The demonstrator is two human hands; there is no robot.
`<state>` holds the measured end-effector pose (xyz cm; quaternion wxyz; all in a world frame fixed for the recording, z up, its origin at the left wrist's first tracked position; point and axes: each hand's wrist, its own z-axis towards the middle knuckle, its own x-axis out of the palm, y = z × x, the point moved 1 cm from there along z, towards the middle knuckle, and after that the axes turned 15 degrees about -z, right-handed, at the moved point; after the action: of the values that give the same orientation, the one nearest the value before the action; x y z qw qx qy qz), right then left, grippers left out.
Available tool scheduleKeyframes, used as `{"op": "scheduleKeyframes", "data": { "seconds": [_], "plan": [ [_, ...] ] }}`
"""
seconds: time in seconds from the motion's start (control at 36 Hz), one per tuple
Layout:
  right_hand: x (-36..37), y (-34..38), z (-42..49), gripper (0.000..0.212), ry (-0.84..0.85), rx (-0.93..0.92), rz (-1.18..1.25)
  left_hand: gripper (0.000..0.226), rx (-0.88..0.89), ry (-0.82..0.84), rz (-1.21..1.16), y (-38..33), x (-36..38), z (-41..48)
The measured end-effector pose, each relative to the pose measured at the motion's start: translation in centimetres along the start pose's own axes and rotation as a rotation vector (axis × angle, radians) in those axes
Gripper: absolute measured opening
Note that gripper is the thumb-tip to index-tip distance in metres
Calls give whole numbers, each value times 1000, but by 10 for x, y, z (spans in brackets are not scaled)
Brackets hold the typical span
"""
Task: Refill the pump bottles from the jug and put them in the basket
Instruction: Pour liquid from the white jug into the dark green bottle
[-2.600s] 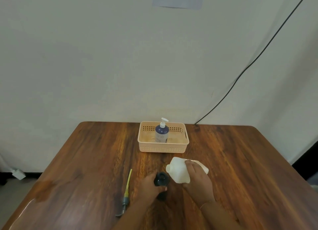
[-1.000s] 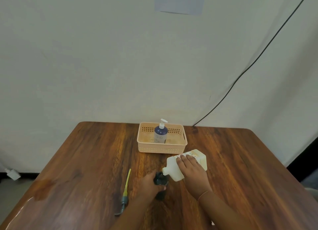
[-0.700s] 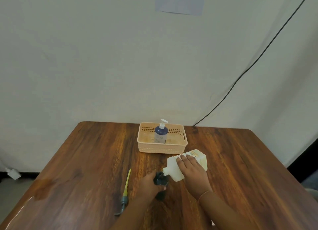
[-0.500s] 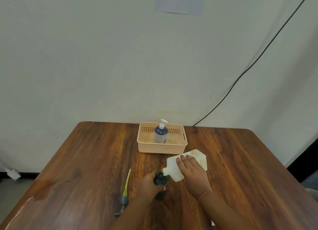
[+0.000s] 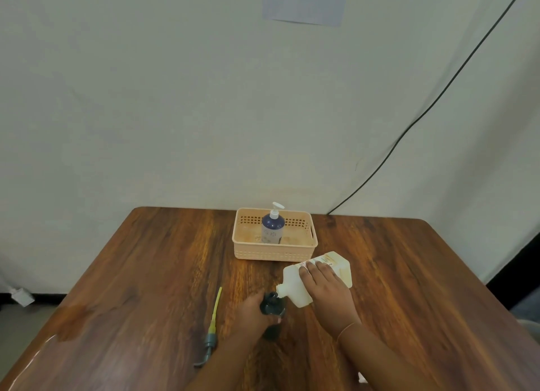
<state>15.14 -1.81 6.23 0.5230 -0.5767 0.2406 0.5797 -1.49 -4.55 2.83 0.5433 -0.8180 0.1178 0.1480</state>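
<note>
My right hand [image 5: 327, 294] grips a white jug [image 5: 295, 282], tipped over so its spout rests at the open neck of a dark bottle [image 5: 272, 306]. My left hand [image 5: 251, 314] is wrapped round that dark bottle, which stands upright on the wooden table [image 5: 146, 273]. Its pump head with a yellow tube [image 5: 212, 323] lies flat on the table to the left of my left hand. Further back stands a peach basket [image 5: 274, 251] with a blue pump bottle [image 5: 273, 225] upright inside it.
A black cable [image 5: 438, 98] runs down the wall to the table's back edge, right of the basket. A small white object [image 5: 361, 377] shows beside my right forearm at the near edge. A wet-looking patch [image 5: 73, 317] marks the table's left side.
The jug has been tilted further, its base raised and its spout lowered to the dark bottle's neck. Over the last second both hands hold nearly still.
</note>
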Motion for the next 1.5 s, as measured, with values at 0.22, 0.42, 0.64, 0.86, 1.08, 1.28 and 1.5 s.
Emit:
{"op": "scheduleKeyframes", "data": {
  "seconds": [0.22, 0.42, 0.64, 0.86, 1.08, 1.28, 1.5],
  "plan": [
    [-2, -2, 0, 84, 37, 9, 8, 59, -10, 7, -7, -1, -1, 1],
    [-4, 0, 1, 85, 8, -13, 3, 56, 8, 7, 1, -3, -1, -2],
    [-2, -1, 2, 85, -24, -36, -2, 54, -5, 13, 1, -5, -2, -3],
    [-2, 0, 2, 85, -26, -14, 7, 58, -20, 15, 14, -5, -2, -3],
    [15, 4, -3, 72, 81, 96, 202, 58, -15, 1, 13, -5, -2, -5],
    [17, 3, -11, 66, 90, 498, 623, 65, 4, 2, 1, -3, -3, -4],
    [42, -6, -24, 79, 120, 858, 799, 75, -7, -14, -28, -1, -1, -3]
  ]
}}
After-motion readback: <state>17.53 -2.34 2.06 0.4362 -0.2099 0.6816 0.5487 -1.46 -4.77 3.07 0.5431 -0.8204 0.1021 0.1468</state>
